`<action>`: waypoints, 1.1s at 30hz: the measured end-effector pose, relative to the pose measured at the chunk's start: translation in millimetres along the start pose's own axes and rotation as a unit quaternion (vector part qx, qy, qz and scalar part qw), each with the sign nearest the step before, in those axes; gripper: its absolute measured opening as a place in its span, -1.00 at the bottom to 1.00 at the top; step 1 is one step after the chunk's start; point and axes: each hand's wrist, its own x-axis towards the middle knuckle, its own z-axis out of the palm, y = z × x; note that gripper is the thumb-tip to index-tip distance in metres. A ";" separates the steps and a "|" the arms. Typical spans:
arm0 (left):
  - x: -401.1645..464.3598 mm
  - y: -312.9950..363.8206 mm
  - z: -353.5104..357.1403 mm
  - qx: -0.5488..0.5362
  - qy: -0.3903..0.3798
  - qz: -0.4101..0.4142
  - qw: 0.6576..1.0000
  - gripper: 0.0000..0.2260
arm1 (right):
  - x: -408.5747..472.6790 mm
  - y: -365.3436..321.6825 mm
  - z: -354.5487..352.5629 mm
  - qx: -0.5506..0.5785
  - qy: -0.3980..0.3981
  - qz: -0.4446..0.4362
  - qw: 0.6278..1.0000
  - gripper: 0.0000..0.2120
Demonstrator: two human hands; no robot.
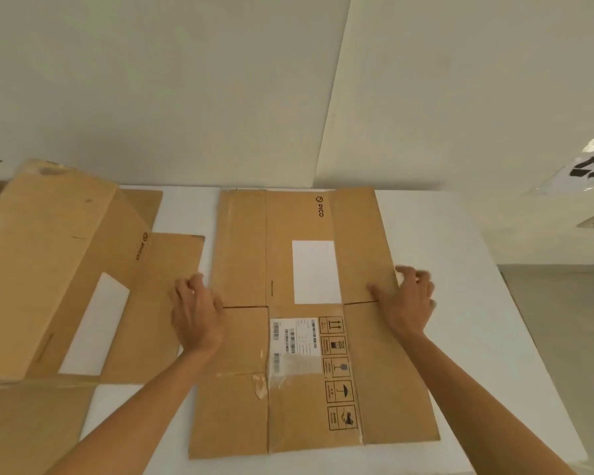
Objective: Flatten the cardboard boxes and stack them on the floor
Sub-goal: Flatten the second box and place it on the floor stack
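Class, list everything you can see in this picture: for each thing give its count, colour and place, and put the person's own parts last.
flattened box: one, brown, lying flat mid-table.
white label: one, on the flattened box's far half.
barcode sticker: one, white, near its middle.
second box: one, brown, not yet flat, at the table's left.
table: one, white, under both boxes.
wall: pale, behind the table.
floor: grey, at right.
hands: left hand at the flattened box's left edge, right hand at its right edge.

Second box (48, 269) cut off at left frame edge. Barcode label (294, 337) print illegible. Right hand (408, 299) fingertips blurred at flattened box (302, 389) edge.
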 end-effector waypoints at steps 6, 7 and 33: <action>-41.5 32.0 29.1 0.027 -0.018 0.248 0.968 -0.54 | -38.4 -42.5 43.8 -0.061 -0.009 -0.221 0.973 -0.25; -44.0 31.8 36.8 0.036 -0.042 0.264 0.963 -0.53 | -38.9 -49.8 55.0 -0.059 -0.030 -0.248 0.966 -0.29; -43.8 -23.7 39.3 0.086 -0.108 0.366 0.921 -0.51 | -112.6 9.6 64.0 -0.148 -0.089 -0.262 0.950 -0.45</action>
